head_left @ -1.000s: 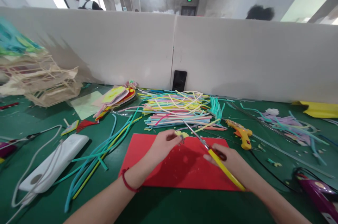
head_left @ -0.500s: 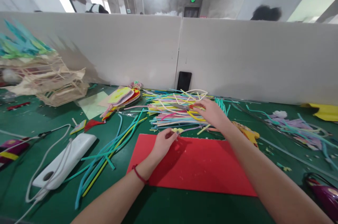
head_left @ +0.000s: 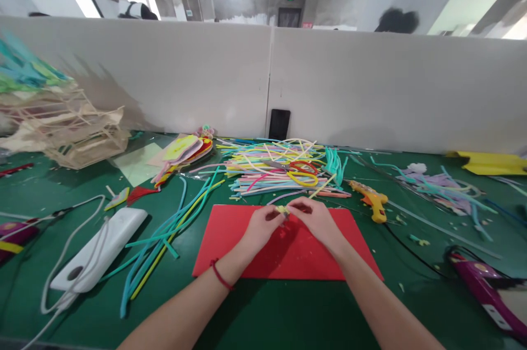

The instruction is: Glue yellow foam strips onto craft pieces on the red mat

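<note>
1. Both hands meet over the far edge of the red sheet [head_left: 288,259]. The left hand [head_left: 261,226] comes in from 7 o'clock and the right hand [head_left: 315,222] from 5 o'clock, with their fingertips touching at the middle.
2. Between them sits the small yellow piece [head_left: 282,210], just above the sheet near its 12 o'clock edge.
3. From the left hand the piece lies at about 1 o'clock, and from the right hand at about 10 o'clock. It is at the very tips of both, so neither is clearly nearer.
4. The left thumb and forefinger are pinched shut on the piece. The right fingertips are bunched together against its right side, but whether they grip it or only touch it is too small to tell.
5. The piece is too small and blurred to tell its long axis.
6. At 12 o'clock from the piece, well apart from the fingers, the scissors [head_left: 302,171] lie on the pile of coloured strips [head_left: 263,174], their red and yellow loops facing the hands.
7. At 3 o'clock from the hands, off the sheet on the green table [head_left: 263,317], lies the glue gun [head_left: 370,200].
</note>
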Available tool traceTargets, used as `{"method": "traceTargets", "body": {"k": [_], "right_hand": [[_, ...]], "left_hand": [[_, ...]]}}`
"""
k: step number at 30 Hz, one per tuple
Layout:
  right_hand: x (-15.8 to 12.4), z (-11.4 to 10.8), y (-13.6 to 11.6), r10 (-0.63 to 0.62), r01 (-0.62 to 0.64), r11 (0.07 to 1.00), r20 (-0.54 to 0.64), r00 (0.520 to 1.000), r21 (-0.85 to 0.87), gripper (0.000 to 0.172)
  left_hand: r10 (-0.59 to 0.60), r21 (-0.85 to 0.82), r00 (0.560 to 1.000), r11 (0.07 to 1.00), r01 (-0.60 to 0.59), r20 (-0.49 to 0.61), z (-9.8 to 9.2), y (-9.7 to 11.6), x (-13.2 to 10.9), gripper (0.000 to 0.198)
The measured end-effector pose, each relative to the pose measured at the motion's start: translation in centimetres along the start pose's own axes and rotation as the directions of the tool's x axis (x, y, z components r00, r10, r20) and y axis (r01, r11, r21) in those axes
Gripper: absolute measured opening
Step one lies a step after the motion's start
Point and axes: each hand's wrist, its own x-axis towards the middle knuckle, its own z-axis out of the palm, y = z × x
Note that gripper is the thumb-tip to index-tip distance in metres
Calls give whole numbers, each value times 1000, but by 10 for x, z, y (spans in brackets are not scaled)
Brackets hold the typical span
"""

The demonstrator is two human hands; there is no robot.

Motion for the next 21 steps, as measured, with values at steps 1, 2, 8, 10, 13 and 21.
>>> {"method": "traceTargets", "body": {"k": [1, 2, 8, 10, 13, 21], "right_hand": [[-1, 0, 3, 2, -2, 1000, -6, 1000, -14, 16], [-1, 0, 6, 1, -1, 1000, -13, 1000, -26, 16], [1, 8, 26, -51, 43, 994, -87, 995, -96, 18], [2, 8, 32, -88, 70, 988, -136, 987, -135, 21], [3, -1, 41, -116, 74, 979, -220, 969, -189, 26], [5, -29, 65, -262, 69, 791, -235, 936, -608, 33]], "left_hand": [[3, 18, 1000, 1000, -3, 1, 0, 0, -1, 12], [10, 47, 1000, 999, -9, -17, -2, 1, -3, 10], [245, 481, 957, 865, -144, -155, -13, -3, -3, 15], [307, 571, 946, 797, -194, -107, -12, -7, -2, 14], [368, 653, 929, 712, -258, -34, -5, -15, -2, 15], [432, 709, 892, 587, -391, 134, 5, -19, -10, 23]]}}
